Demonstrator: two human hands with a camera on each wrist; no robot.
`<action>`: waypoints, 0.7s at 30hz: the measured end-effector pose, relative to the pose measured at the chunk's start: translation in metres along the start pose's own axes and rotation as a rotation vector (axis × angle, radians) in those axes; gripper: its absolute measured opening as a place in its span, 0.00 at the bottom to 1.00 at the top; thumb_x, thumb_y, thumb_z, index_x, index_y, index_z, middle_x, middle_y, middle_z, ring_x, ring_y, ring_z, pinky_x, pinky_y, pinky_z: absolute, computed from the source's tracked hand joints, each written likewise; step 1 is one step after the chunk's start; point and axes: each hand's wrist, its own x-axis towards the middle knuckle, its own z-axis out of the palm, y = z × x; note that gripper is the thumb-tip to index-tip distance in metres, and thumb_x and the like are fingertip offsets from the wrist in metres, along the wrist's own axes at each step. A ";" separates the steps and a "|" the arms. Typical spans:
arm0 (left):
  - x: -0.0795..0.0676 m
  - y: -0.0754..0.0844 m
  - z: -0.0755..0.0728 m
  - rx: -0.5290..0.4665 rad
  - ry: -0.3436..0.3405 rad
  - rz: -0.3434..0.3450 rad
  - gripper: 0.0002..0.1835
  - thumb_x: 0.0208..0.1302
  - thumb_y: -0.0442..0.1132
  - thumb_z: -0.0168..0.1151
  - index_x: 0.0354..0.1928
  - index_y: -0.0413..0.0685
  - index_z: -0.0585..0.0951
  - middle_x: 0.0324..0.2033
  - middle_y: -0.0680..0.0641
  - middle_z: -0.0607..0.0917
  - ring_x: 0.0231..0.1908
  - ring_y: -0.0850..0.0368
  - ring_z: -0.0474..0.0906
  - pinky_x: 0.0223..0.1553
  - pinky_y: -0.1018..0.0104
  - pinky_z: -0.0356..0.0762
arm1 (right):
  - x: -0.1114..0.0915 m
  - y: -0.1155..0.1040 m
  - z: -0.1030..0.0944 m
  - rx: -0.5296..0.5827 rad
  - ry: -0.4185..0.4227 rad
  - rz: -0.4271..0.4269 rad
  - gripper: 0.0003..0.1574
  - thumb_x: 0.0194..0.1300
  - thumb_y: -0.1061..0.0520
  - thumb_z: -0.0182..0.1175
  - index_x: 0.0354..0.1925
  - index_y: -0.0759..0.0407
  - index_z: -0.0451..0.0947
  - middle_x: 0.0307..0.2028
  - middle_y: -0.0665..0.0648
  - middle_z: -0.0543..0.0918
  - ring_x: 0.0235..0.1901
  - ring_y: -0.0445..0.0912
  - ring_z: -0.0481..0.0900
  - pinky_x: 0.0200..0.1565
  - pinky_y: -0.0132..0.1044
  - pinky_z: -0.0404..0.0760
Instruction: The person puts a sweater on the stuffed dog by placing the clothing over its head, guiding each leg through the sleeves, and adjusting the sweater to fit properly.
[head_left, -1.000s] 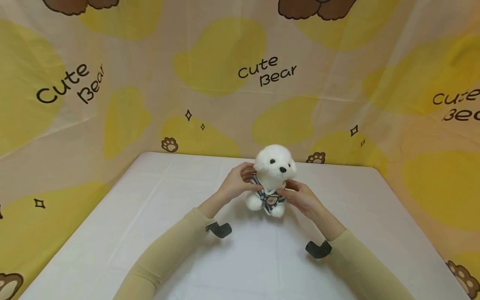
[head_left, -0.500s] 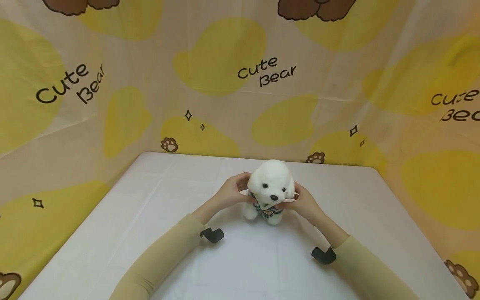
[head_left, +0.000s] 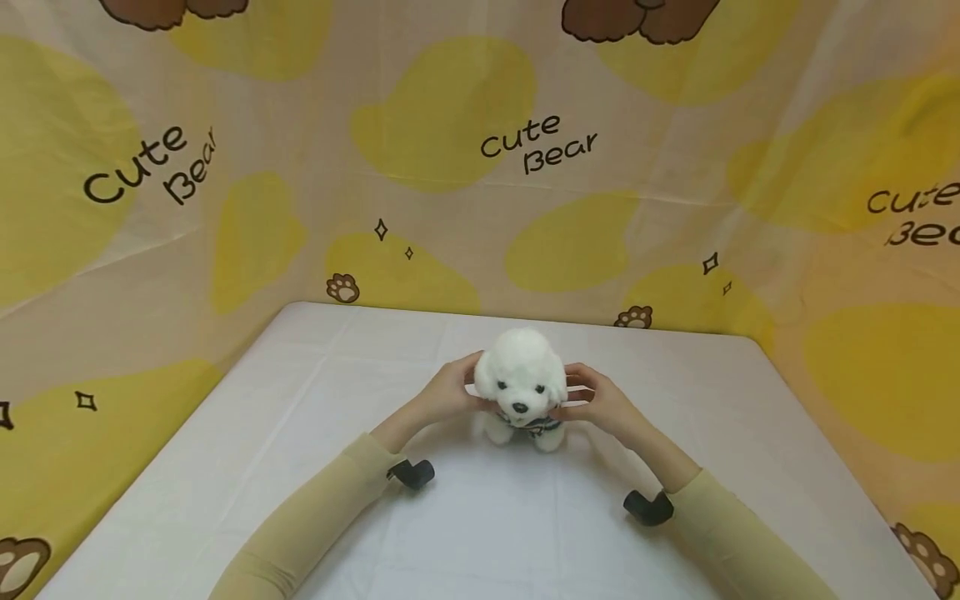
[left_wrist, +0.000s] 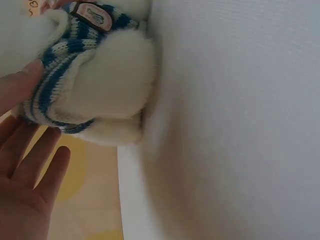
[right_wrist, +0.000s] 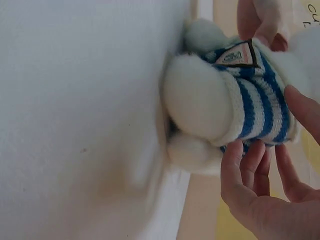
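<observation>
A white plush dog point(head_left: 521, 367) faces the head camera with its paws down on the table. It wears a blue-and-white striped knit sweater point(right_wrist: 260, 107) with a badge point(left_wrist: 94, 16) on the chest. On the image-left side, my left hand point(head_left: 450, 390) holds its body, thumb at the sweater's front and the other fingers reaching behind. My right hand point(head_left: 606, 404) grips the opposite flank, its thumb near the neck and its fingertips at the sweater's far side. In the head view the dog's head covers most of the sweater.
The plush dog stands on a white-covered table point(head_left: 480, 525). A yellow and beige printed cloth point(head_left: 450, 108) hangs close behind the table and along both sides. Black curved pieces point(head_left: 414, 474) stick out at both sleeve cuffs.
The plush dog has come lower and slightly left between both hands. Its body, leaning back earlier with the chest badge showing, now stands level on the paws, the head covering the chest.
</observation>
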 end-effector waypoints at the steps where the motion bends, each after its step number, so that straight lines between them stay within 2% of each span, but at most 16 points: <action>1: -0.001 0.001 -0.002 0.008 -0.005 0.002 0.37 0.43 0.36 0.77 0.59 0.58 0.73 0.58 0.54 0.78 0.59 0.54 0.74 0.60 0.57 0.70 | 0.000 0.000 -0.001 0.005 -0.008 0.004 0.39 0.50 0.60 0.72 0.59 0.59 0.68 0.59 0.65 0.72 0.55 0.59 0.75 0.53 0.47 0.77; 4: -0.001 0.004 -0.007 0.017 -0.040 0.008 0.36 0.45 0.36 0.76 0.59 0.56 0.74 0.58 0.54 0.77 0.60 0.54 0.73 0.60 0.60 0.70 | 0.002 0.000 -0.002 0.019 -0.029 0.006 0.38 0.50 0.60 0.71 0.59 0.60 0.69 0.59 0.65 0.73 0.54 0.58 0.75 0.53 0.46 0.77; 7: -0.001 0.010 -0.016 0.031 -0.111 0.002 0.36 0.46 0.38 0.76 0.61 0.54 0.73 0.59 0.52 0.77 0.60 0.55 0.73 0.60 0.61 0.71 | 0.003 0.001 -0.006 0.006 -0.066 -0.004 0.38 0.52 0.59 0.71 0.59 0.60 0.68 0.58 0.64 0.73 0.55 0.58 0.75 0.53 0.46 0.77; 9: -0.001 0.016 -0.024 0.091 -0.146 -0.018 0.34 0.48 0.39 0.74 0.60 0.53 0.73 0.57 0.52 0.78 0.58 0.55 0.75 0.58 0.61 0.72 | 0.005 0.001 -0.010 -0.015 -0.088 -0.011 0.36 0.53 0.58 0.70 0.60 0.60 0.69 0.58 0.64 0.74 0.55 0.57 0.76 0.53 0.45 0.78; 11: -0.002 0.026 -0.032 0.170 -0.127 -0.042 0.28 0.51 0.39 0.72 0.57 0.51 0.76 0.53 0.51 0.81 0.53 0.54 0.78 0.54 0.59 0.75 | 0.007 0.001 -0.015 -0.028 -0.094 -0.017 0.34 0.57 0.57 0.67 0.60 0.61 0.69 0.58 0.65 0.74 0.55 0.56 0.76 0.52 0.45 0.78; 13: -0.004 0.039 -0.039 0.235 -0.025 -0.083 0.22 0.54 0.40 0.69 0.52 0.50 0.78 0.48 0.50 0.83 0.48 0.53 0.80 0.49 0.58 0.78 | 0.011 0.001 -0.020 -0.020 -0.079 -0.017 0.31 0.61 0.56 0.63 0.60 0.63 0.68 0.57 0.66 0.74 0.54 0.56 0.77 0.52 0.44 0.79; 15: -0.005 0.053 -0.040 0.247 0.142 -0.093 0.16 0.57 0.41 0.67 0.48 0.48 0.80 0.44 0.49 0.84 0.45 0.53 0.81 0.46 0.57 0.79 | 0.016 0.000 -0.022 -0.001 -0.044 -0.019 0.28 0.64 0.55 0.60 0.60 0.64 0.68 0.57 0.67 0.74 0.53 0.55 0.77 0.51 0.44 0.80; 18: -0.007 0.074 -0.032 0.200 0.389 -0.025 0.17 0.57 0.43 0.68 0.48 0.46 0.79 0.44 0.47 0.83 0.45 0.52 0.79 0.45 0.56 0.78 | 0.025 -0.001 -0.021 -0.008 0.011 -0.035 0.28 0.66 0.53 0.58 0.59 0.66 0.69 0.57 0.67 0.74 0.53 0.54 0.78 0.50 0.43 0.80; 19: -0.008 0.081 -0.027 0.195 0.445 0.013 0.19 0.56 0.44 0.69 0.48 0.46 0.79 0.45 0.47 0.82 0.46 0.51 0.78 0.46 0.56 0.77 | 0.028 -0.001 -0.020 -0.021 0.027 -0.044 0.27 0.67 0.53 0.58 0.59 0.65 0.69 0.57 0.67 0.75 0.53 0.54 0.78 0.50 0.43 0.80; 21: -0.009 0.092 -0.015 0.184 0.510 0.073 0.24 0.52 0.46 0.72 0.50 0.46 0.78 0.46 0.46 0.80 0.47 0.51 0.75 0.47 0.55 0.75 | 0.035 -0.002 -0.017 -0.057 0.061 -0.067 0.25 0.67 0.53 0.57 0.59 0.64 0.70 0.56 0.67 0.75 0.53 0.56 0.78 0.50 0.44 0.80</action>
